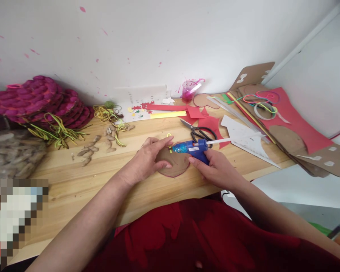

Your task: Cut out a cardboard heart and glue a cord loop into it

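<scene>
My right hand (215,168) grips a blue glue gun (191,148), with a pale glue stick (219,141) poking out of its back end. The gun's nozzle points left, at a yellow cord loop (170,147) on a brown cardboard piece (175,166). This piece has a rounded, heart-like outline with a dark pinkish edge, and lies on the wooden table. My left hand (153,156) rests on its left side, thumb and fingers apart, fingertips beside the cord. Part of the cardboard is hidden under both hands and the gun. Black-handled scissors (201,132) lie just behind the gun.
Peanuts (92,147) and tangled cord (106,113) lie left, near stacked magenta decorated pieces (39,98). A bag of peanuts (14,153) stands at far left. Behind are paper stars (143,107) and a cup of pink liquid (187,92). Red sheets (297,117) and cardboard (331,160) lie right.
</scene>
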`<state>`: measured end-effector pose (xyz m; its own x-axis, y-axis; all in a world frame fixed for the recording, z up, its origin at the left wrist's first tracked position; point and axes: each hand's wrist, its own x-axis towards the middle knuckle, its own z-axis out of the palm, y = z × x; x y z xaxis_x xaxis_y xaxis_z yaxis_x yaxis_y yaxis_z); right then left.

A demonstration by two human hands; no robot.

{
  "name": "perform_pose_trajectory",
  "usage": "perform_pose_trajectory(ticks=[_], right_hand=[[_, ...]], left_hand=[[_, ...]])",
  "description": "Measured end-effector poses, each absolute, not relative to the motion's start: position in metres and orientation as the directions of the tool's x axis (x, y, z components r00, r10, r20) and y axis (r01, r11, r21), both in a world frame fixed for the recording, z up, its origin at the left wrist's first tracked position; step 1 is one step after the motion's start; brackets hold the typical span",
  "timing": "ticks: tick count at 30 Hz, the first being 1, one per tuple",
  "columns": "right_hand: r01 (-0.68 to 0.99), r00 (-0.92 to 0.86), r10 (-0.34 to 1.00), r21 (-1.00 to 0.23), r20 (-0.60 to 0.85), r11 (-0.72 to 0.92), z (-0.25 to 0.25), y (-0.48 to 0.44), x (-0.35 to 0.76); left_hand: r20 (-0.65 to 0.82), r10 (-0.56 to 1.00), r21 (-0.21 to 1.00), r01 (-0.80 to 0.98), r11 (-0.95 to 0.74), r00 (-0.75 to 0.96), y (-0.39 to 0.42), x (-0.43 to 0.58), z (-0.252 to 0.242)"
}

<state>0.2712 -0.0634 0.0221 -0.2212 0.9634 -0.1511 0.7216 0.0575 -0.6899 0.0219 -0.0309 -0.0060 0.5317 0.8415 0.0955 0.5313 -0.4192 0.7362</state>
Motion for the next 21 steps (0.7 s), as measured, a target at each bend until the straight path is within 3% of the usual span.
perform_pose_trajectory(ticks=[5,11,21], right_hand=[[0.710,-0.197,0.962,-0.704,-0.189,0.007,0.0208,-0.0643,0.2716],[0.576,-0.159,0.923,-0.792,-0.349,-0.201,0.0222,-0.0625,0.2722],[0.537,-0.151,0.908,-0.803,-0.391,-0.257,0.0217,-0.0606,0.2742]], left_hand=[[0.089,0.842,0.739,0.531,-0.414,0.532,-0.0311,0.0216,-0.0071],[0.087,0.841,0.737,0.534,-0.415,0.533,-0.0307,0.0221,-0.0072],[0.082,0.849,0.741,0.537,-0.402,0.522,-0.0307,0.0222,-0.0064]])
